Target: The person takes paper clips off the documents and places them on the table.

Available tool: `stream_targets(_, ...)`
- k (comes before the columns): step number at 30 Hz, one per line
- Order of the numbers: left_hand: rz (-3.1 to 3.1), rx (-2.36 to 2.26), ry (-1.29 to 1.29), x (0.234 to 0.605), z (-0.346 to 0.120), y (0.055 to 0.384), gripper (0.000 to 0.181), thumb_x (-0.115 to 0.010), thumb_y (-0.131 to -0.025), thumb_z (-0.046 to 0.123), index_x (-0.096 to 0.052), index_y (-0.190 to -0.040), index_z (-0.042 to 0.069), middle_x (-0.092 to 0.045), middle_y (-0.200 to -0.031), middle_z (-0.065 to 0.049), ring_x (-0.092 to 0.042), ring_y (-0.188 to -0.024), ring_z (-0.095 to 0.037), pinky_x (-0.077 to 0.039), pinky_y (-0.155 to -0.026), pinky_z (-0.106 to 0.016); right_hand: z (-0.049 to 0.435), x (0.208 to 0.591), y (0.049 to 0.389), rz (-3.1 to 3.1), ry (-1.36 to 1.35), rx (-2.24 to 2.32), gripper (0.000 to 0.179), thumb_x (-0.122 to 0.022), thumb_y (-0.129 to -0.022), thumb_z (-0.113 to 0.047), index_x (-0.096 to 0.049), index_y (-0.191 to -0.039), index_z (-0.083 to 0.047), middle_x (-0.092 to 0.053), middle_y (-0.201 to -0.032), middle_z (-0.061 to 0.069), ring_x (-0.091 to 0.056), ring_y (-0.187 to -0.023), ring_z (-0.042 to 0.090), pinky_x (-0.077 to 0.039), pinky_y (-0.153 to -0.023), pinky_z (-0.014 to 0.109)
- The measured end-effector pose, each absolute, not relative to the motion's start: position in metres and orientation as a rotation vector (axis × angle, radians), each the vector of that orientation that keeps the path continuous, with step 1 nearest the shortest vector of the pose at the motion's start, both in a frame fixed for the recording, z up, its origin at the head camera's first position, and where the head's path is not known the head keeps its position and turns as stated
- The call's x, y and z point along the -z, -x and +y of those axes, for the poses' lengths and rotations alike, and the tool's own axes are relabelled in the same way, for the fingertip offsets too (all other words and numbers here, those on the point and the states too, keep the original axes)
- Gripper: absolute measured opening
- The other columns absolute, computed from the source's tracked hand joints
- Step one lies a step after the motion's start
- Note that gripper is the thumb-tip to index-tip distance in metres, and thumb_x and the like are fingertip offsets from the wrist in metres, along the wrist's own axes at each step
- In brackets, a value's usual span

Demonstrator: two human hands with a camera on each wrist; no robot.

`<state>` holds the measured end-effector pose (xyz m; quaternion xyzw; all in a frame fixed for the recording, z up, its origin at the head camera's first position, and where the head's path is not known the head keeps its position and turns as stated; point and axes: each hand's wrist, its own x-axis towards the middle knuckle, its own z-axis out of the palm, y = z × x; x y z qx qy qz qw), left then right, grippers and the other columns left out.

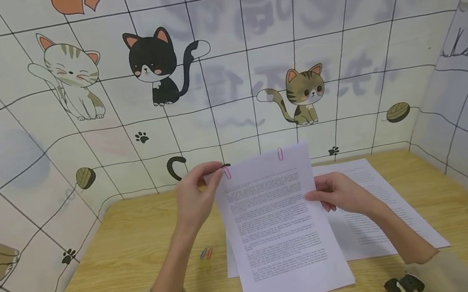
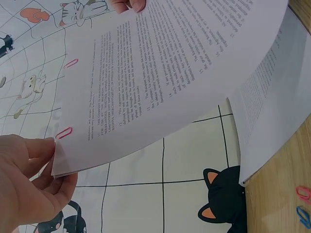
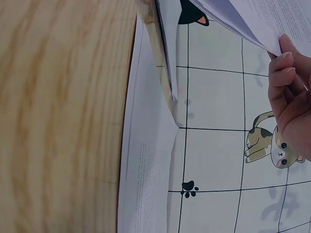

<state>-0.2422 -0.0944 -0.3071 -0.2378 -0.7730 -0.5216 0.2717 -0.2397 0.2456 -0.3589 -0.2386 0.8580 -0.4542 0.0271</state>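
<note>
A stack of printed sheets [image 1: 280,239] is held up off the table, tilted, between both hands. Along its top edge sit two pink paper clips, one near the left corner [image 1: 227,172] and one farther right [image 1: 280,154]. My left hand [image 1: 198,193] pinches the top left corner beside the first clip; the left wrist view shows thumb and fingers on that corner [image 2: 36,174]. My right hand [image 1: 341,193] grips the right edge, thumb in front and fingers behind. In the right wrist view this hand [image 3: 294,92] holds the sheets' edge.
More printed paper [image 1: 374,216] lies on the wooden table [image 1: 142,258] behind and right of the held stack. Left of the stack lie a blue paper clip [image 1: 203,253], a red one [image 1: 209,253] and yellow ones [image 1: 206,264]. A cat-patterned wall covering [image 1: 227,67] encloses the table.
</note>
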Motion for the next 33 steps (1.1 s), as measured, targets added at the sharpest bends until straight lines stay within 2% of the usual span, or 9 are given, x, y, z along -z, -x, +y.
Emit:
stream_targets(5,-2.123,1.413,0.637,0.3041,-0.0922,0.2417,0.008,-0.073,-0.094,0.011,-0.076,-0.099,0.006,-0.075,-0.097,0.0,-0.065,-0.084,-0.013,-0.051,-0.071,-0.027,0.2455,0.359,0.2397,2.669,0.745,1.382,0.022,-0.067,-0.098,-0.014,-0.068,-0.117,-0.003,-0.07,-0.084,0.005,-0.05,-0.052,0.013,-0.035,-0.047,0.022)
stream_targets(11,-2.138,1.421,0.635,0.3036,-0.0917,0.242,0.007,-0.075,-0.092,0.01,-0.075,-0.096,0.005,-0.076,-0.1,-0.002,-0.068,-0.083,-0.014,-0.053,-0.073,-0.033,0.2446,0.3581,0.2396,2.667,0.759,1.379,0.023,-0.067,-0.098,-0.014,-0.068,-0.119,-0.003,-0.071,-0.087,0.005,-0.05,-0.052,0.013,-0.036,-0.047,0.022)
stream_targets(16,-2.14,1.408,0.627,0.3039,-0.0914,0.2413,0.005,-0.075,-0.092,0.01,-0.074,-0.092,0.005,-0.076,-0.098,-0.002,-0.068,-0.081,-0.015,-0.051,-0.072,-0.031,0.2441,0.358,0.2392,2.665,0.754,1.38,0.024,-0.067,-0.098,-0.014,-0.068,-0.12,-0.004,-0.071,-0.087,0.004,-0.05,-0.052,0.013,-0.037,-0.047,0.022)
stream_targets(22,-2.118,1.424,0.604,0.3052,-0.0881,0.2395,0.007,-0.074,-0.093,0.009,-0.073,-0.094,0.003,-0.076,-0.095,-0.005,-0.067,-0.082,-0.019,-0.051,-0.074,-0.035,0.2437,0.3585,0.2381,2.68,0.735,1.381,0.023,-0.067,-0.098,-0.014,-0.068,-0.118,-0.004,-0.068,-0.08,0.004,-0.049,-0.052,0.013,-0.036,-0.048,0.022)
stream_targets(33,-2.03,1.521,0.539,0.3082,-0.0856,0.2397,0.009,-0.074,-0.093,0.012,-0.074,-0.094,0.004,-0.073,-0.091,-0.006,-0.058,-0.077,-0.019,-0.041,-0.065,-0.024,0.2425,0.3585,0.238,2.724,0.716,1.37,0.02,-0.069,-0.097,-0.016,-0.07,-0.115,-0.006,-0.064,-0.071,0.002,-0.048,-0.052,0.013,-0.034,-0.047,0.022)
